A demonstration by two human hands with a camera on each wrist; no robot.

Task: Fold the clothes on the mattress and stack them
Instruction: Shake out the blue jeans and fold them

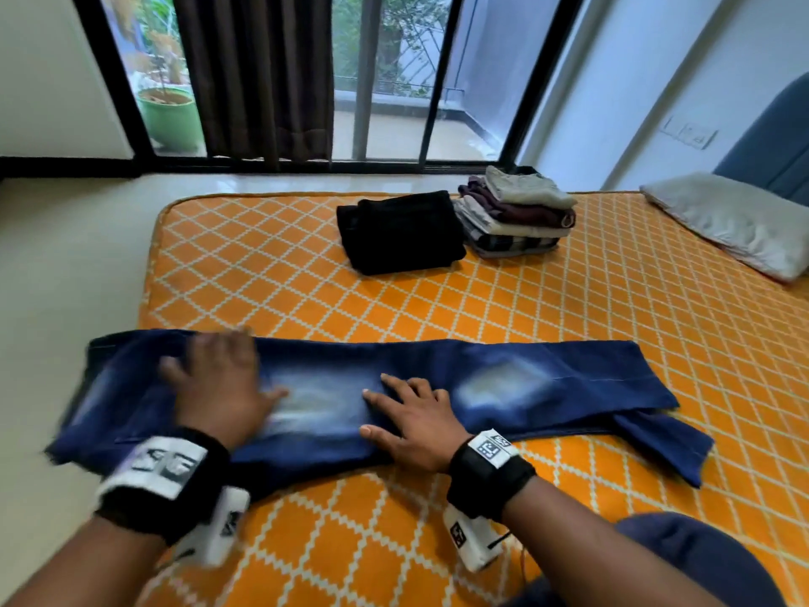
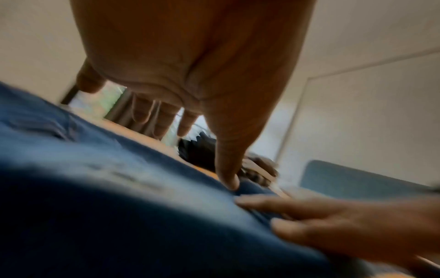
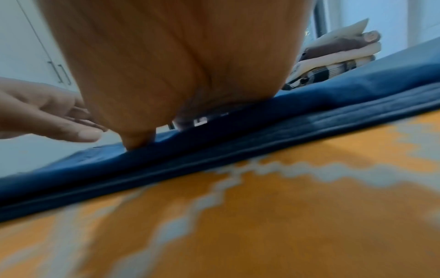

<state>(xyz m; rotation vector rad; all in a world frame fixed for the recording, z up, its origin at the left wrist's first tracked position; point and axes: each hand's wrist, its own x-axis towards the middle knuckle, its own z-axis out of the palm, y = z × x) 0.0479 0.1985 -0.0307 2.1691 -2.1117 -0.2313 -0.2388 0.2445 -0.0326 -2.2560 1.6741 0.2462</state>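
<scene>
Dark blue jeans with faded patches lie flat, folded lengthwise, across the near part of the orange patterned mattress. My left hand lies spread on the waist end, blurred. My right hand rests flat with straight fingers on the thigh part. In the left wrist view the left hand hovers palm-down over the jeans, thumb touching the cloth. In the right wrist view the right hand presses on the jeans.
A folded black garment and a stack of folded clothes sit at the mattress's far side. A grey pillow lies at the right. The jeans' waist overhangs the mattress's left edge above the floor.
</scene>
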